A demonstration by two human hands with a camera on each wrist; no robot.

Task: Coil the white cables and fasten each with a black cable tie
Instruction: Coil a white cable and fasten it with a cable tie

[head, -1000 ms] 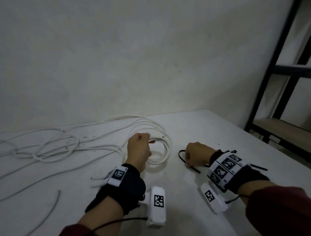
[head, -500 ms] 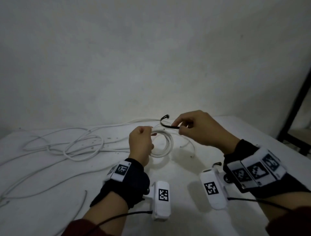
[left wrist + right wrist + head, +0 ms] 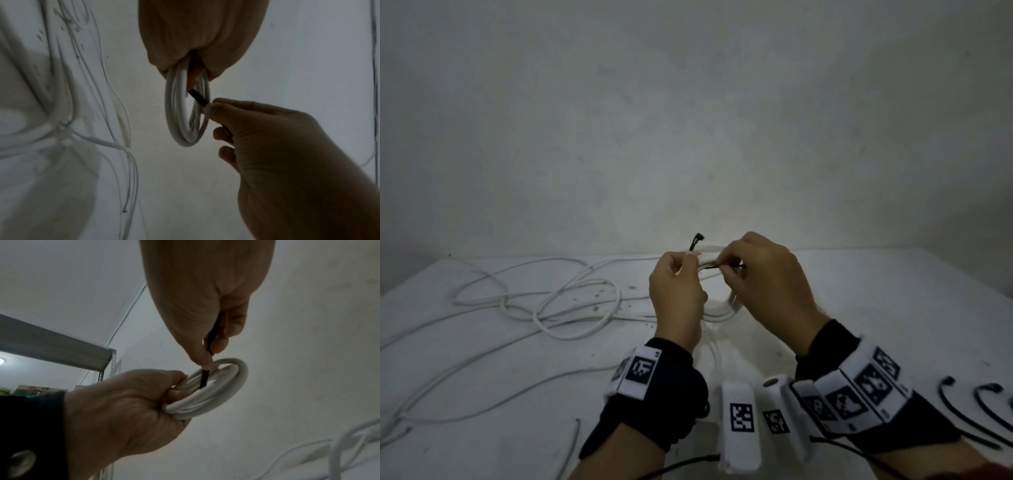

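Along the near edge of the worktop [image 3: 893,308], toward its right corner, two spare black ties [image 3: 962,414] lie curved on the surface just beyond your right wristband [image 3: 859,387], and a short loose cable end [image 3: 575,442] lies toward the near left. Above the middle of the worktop you hold both hands raised, close together. Your left hand [image 3: 676,294] has its grip clamped on the coiled white cable [image 3: 180,113]: the fingers are curled round one side of the bundle, and the remainder of the ring stands out past them, clear of the surface. Your right hand [image 3: 763,284] has its grip pinched on a black cable tie [image 3: 204,379], thumb and forefinger closed on the strap right at the coil. From the right wrist view the strap lies across the bundled turns beside your left fingertips [image 3: 176,392]; from the left wrist view it passes through the opening of the ring. One end of the tie sticks up above your left hand [image 3: 697,240]; whether the strap is already looped shut I cannot tell. Farther out, toward the far left of the worktop, the loose white cable [image 3: 571,301] sprawls in wide overlapping loops, with strands running to the left edge. Behind the far edge rises a plain pale wall [image 3: 688,120].
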